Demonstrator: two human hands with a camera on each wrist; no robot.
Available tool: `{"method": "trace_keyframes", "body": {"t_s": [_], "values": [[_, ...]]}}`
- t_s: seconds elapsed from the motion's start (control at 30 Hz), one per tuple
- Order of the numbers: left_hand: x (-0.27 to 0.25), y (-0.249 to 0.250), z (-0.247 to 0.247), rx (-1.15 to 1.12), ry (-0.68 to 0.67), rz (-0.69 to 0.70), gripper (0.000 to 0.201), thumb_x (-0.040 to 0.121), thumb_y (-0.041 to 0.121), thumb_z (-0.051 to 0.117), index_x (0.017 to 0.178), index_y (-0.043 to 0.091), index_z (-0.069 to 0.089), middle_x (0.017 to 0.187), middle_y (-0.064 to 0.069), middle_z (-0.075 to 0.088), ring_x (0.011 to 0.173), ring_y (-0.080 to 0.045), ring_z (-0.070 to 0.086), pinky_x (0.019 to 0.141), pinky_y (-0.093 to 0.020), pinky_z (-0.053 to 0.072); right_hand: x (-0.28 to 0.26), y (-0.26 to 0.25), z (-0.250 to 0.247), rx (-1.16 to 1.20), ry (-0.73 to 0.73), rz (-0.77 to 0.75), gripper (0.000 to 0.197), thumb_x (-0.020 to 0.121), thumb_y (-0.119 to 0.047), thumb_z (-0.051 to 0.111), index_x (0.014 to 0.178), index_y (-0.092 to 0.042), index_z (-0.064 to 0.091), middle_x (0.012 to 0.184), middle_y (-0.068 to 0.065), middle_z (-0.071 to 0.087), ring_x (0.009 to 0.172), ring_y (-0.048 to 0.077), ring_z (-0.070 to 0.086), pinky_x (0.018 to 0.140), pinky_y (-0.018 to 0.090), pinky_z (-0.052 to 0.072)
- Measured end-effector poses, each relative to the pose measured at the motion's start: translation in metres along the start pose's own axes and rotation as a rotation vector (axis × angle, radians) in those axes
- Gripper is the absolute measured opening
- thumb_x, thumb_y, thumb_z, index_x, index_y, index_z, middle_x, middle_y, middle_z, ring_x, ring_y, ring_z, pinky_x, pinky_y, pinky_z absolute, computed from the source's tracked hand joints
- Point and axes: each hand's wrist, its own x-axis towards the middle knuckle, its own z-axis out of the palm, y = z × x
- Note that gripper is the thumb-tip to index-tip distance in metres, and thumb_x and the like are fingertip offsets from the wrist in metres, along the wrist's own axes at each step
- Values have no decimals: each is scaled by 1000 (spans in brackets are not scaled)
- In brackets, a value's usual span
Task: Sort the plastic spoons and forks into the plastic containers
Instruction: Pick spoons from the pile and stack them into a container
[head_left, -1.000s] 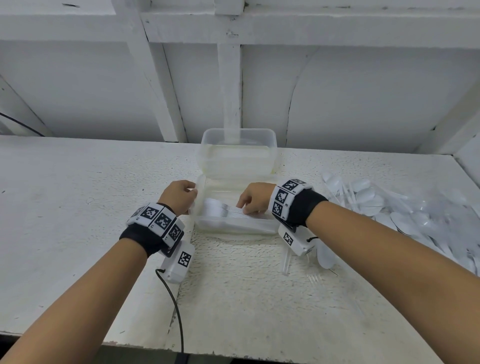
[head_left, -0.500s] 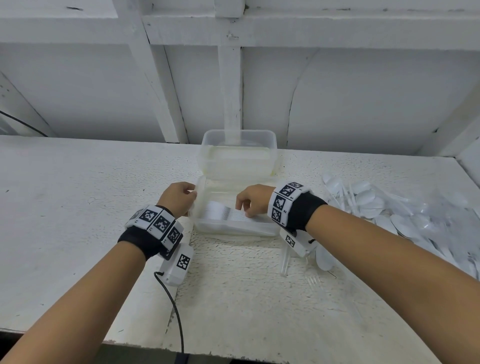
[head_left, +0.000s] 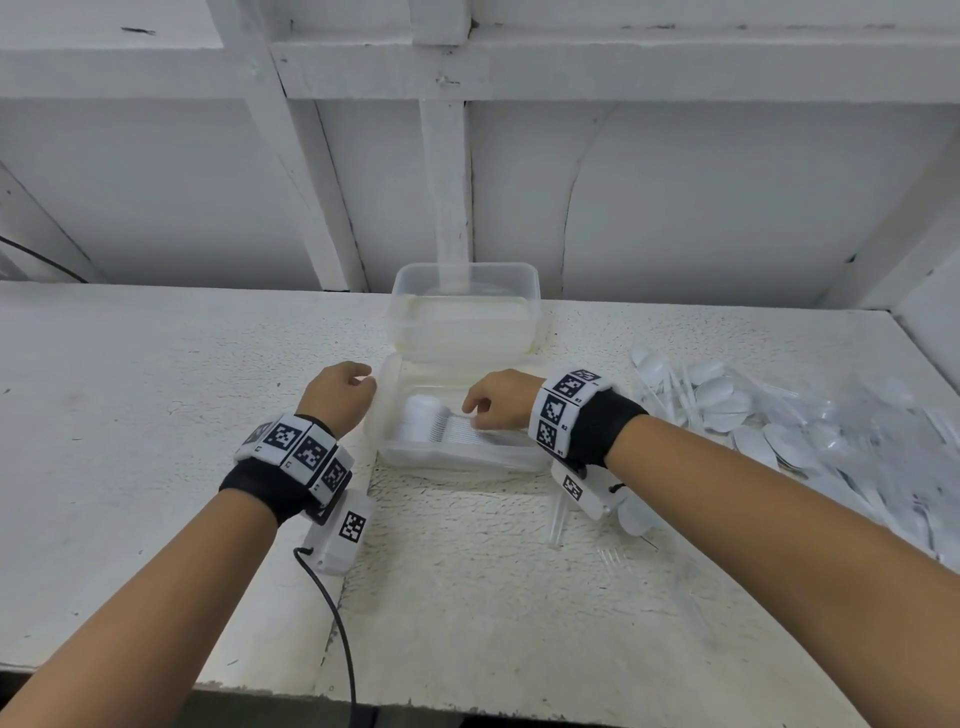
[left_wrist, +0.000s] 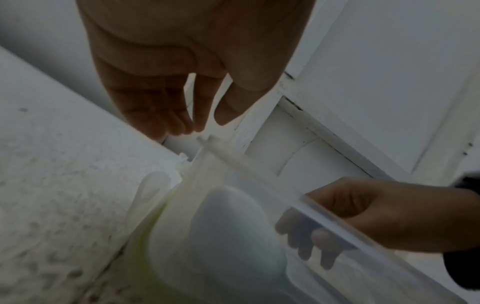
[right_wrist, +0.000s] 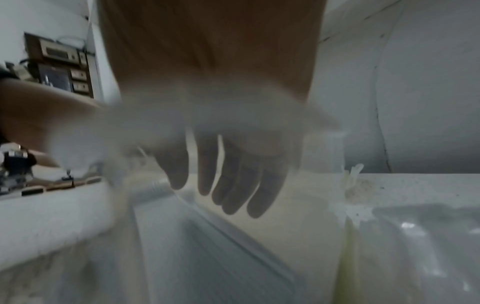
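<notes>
Two clear plastic containers stand mid-table: a near one (head_left: 457, 460) and a far one (head_left: 462, 332) behind it. A nested stack of white spoons (head_left: 423, 415) lies in the near container, bowls to the left. My right hand (head_left: 472, 410) reaches down into this container, its fingertips resting on the spoon handles; the right wrist view shows its fingers (right_wrist: 221, 195) hanging fairly straight, blurred through the plastic. My left hand (head_left: 363, 382) hovers just beside the container's left wall with loosely curled fingers (left_wrist: 176, 123) holding nothing. The container's rim (left_wrist: 233, 156) lies below them.
A big loose pile of white spoons and forks (head_left: 753, 410) covers the table's right side. A clear fork (head_left: 613, 558) and a handle (head_left: 556, 519) lie near my right wrist. A black cable (head_left: 332, 613) runs off the front edge. White wall beams rise behind.
Little has changed. My left hand has eased slightly left, off the container wall. My right hand stays on the spoon handles in the near container.
</notes>
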Motion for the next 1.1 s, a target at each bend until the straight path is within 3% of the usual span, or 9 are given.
{"method": "trace_keyframes", "body": {"t_s": [0.1,0.3,0.4,0.57,0.67,0.8,0.87,0.97,1.1], "values": [[-7,15,-2,56,105,93,36,95,16,44,129,7,52,123,-17,57,112,-29,53,87,-30,37,-14,5,-12,10,52,-26,36,94,-21,51,129,-9,54,128,6,56,118,18,50,89,19,34],[-30,79,20,22,119,377,29,95,16,44,119,12,59,112,-9,59,91,-17,50,84,-24,35,-76,41,-41,151,244,-18,31,94,-22,51,122,-13,59,121,2,61,109,13,55,85,13,34],[-46,116,52,-8,8,505,26,95,16,45,113,12,63,110,-4,63,92,-13,52,83,-22,37,-117,75,-48,201,341,50,28,93,-23,53,118,-15,63,117,1,64,104,12,57,89,17,38],[-80,172,126,60,-277,688,25,95,16,45,112,14,64,94,4,59,85,-9,50,71,-14,32,-191,148,-37,198,382,279,27,92,-22,55,116,-15,63,114,4,65,99,13,58,86,20,40],[-94,196,176,153,-435,737,26,95,18,46,112,13,64,107,0,64,92,-11,53,78,-18,35,-228,187,-17,184,359,414,27,92,-22,55,117,-14,63,114,7,64,99,15,58,86,21,40],[-100,214,236,388,-573,808,28,94,14,45,113,8,65,119,-10,61,110,-25,55,88,-26,40,-260,214,11,146,241,496,28,93,-21,53,119,-14,61,115,4,63,101,14,57,82,15,36],[-102,219,259,532,-543,842,32,95,14,44,123,11,58,129,-12,50,119,-29,47,96,-33,38,-268,223,24,135,212,501,28,93,-20,53,119,-14,61,113,4,63,95,13,56,81,15,36],[-101,225,279,698,-386,846,42,96,18,40,138,13,39,139,-11,38,127,-30,36,100,-41,35,-269,230,37,117,211,485,27,93,-19,53,118,-14,62,102,3,59,86,8,49,82,18,38],[-93,230,288,757,-311,668,39,96,28,42,129,8,41,134,-12,44,125,-31,40,99,-43,35,-263,235,44,119,237,468,26,93,-20,52,116,-13,62,86,-7,47,83,10,48,77,19,36]]}}
